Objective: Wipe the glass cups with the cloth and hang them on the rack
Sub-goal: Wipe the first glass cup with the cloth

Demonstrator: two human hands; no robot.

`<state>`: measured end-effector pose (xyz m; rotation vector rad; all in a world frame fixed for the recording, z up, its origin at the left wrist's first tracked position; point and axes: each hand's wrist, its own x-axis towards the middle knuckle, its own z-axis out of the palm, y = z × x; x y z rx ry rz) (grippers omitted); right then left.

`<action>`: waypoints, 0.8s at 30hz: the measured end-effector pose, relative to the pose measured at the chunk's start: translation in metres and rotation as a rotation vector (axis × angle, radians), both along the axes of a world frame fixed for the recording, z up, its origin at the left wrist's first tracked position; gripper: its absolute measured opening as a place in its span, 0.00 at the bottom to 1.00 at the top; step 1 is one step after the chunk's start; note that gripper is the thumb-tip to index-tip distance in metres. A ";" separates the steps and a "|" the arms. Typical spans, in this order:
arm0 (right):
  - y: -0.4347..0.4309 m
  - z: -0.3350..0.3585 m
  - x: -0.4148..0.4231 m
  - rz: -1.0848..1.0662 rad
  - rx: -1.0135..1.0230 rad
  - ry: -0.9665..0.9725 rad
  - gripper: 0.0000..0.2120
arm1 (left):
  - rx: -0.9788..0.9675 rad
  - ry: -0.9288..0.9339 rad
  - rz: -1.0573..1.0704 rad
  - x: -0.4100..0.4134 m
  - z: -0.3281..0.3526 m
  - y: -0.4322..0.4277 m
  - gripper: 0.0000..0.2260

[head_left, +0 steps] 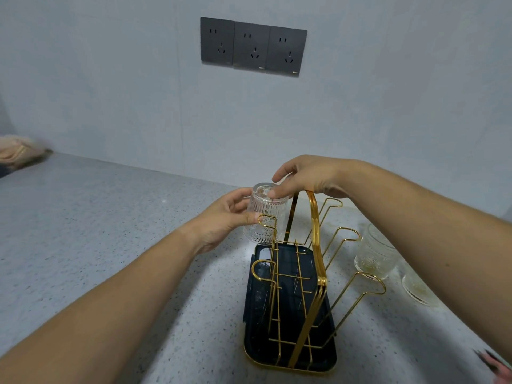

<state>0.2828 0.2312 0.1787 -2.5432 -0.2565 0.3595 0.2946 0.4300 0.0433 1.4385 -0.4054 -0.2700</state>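
A ribbed clear glass cup (265,217) is upside down at the far left hook of the gold wire rack (315,245), which stands on a dark tray (288,361). My left hand (224,220) grips the cup's side. My right hand (304,178) rests its fingers on the cup's upturned base, above the rack's arched handle. Whether the cup sits fully over the hook I cannot tell. Two more glass cups (374,256) (418,286) stand on the counter right of the rack. No cloth is clearly in view.
The speckled grey counter (110,231) runs to a pale wall with three dark sockets (253,47). A beige bundle (19,153) lies at the far left edge. Something pink and dark (496,364) shows at the bottom right corner.
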 end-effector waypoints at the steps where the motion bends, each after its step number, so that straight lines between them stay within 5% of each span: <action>1: 0.000 -0.001 -0.001 -0.002 0.005 -0.003 0.27 | 0.003 0.001 -0.001 0.000 0.001 0.000 0.33; 18: -0.006 -0.005 -0.002 0.003 0.019 -0.060 0.22 | 0.049 0.011 0.023 -0.009 0.012 -0.003 0.33; 24: -0.017 0.001 -0.011 -0.076 0.207 -0.210 0.23 | 0.119 0.010 0.074 -0.015 0.023 0.001 0.28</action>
